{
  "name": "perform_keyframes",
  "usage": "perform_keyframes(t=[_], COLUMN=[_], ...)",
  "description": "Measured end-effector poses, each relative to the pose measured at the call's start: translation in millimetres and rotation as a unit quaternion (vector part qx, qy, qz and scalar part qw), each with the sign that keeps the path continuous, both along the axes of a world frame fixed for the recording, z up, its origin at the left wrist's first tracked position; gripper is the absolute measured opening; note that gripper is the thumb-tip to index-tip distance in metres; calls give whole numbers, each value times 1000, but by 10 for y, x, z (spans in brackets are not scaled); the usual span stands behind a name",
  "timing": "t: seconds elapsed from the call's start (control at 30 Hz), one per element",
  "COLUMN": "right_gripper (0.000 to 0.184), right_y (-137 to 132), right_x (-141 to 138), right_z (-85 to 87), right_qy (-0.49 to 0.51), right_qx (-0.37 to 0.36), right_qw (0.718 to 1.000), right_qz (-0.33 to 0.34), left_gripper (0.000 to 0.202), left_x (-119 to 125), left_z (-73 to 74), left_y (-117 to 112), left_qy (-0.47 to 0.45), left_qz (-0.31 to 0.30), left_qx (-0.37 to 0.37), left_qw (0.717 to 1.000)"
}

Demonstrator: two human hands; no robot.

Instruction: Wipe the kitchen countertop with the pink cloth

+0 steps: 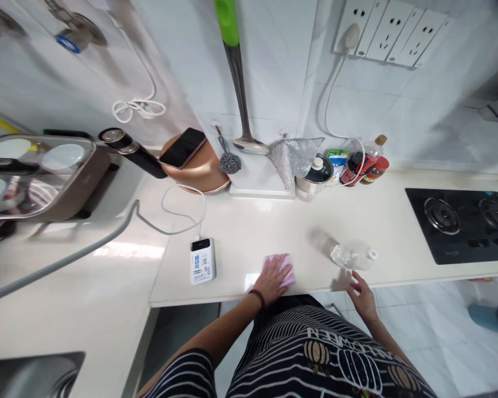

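My left hand (270, 280) lies flat with fingers spread on a folded pink cloth (290, 276) near the counter's front edge, covering much of it. To the right, my right hand (362, 296) hovers at the edge with loosely bent fingers apart, holding nothing. Just beyond its fingertips is a clear plastic bottle (352, 255), which seems to lie on its side with the white cap to the right. A white power bank (202, 262) rests left of the cloth, a cable plugged into its far end.
A black two-burner cooktop (456, 221) occupies the right. Along the wall stand a lidded pot (317, 170), sauce bottles (357, 166), a copper-coloured pan (207, 168) with a phone (183, 148), and a black flask (133, 152). A grey hose (66, 271) crosses the left counter; a dish rack (66, 188) stands behind.
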State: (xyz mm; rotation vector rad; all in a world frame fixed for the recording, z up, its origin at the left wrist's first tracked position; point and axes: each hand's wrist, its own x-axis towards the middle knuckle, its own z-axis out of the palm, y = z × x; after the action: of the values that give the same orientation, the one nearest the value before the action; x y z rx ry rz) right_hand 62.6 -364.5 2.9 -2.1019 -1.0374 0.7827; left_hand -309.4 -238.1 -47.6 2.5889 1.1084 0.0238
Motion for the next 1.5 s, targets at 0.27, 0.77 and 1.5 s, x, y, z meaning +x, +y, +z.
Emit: perform_keyframes(t=[0.27,0.77,1.5], right_gripper=[67,65,82], right_y=[-27,-269,-135], right_x=[35,-21,-353], right_z=[-19,-1,-16], right_qy=[-17,-6,-17], right_qx=[15,20,42], right_qw=[1000,999,996], right_qz=[-4,-34,-82], left_gripper=[78,91,76], left_x=[-824,1670,-521], left_z=[-14,59,355], left_y=[-280,-173,1808], left_qy=[66,-89,56], left_qz=[303,-179,442], left_qx=[49,53,-18], left_qw=[950,978,895])
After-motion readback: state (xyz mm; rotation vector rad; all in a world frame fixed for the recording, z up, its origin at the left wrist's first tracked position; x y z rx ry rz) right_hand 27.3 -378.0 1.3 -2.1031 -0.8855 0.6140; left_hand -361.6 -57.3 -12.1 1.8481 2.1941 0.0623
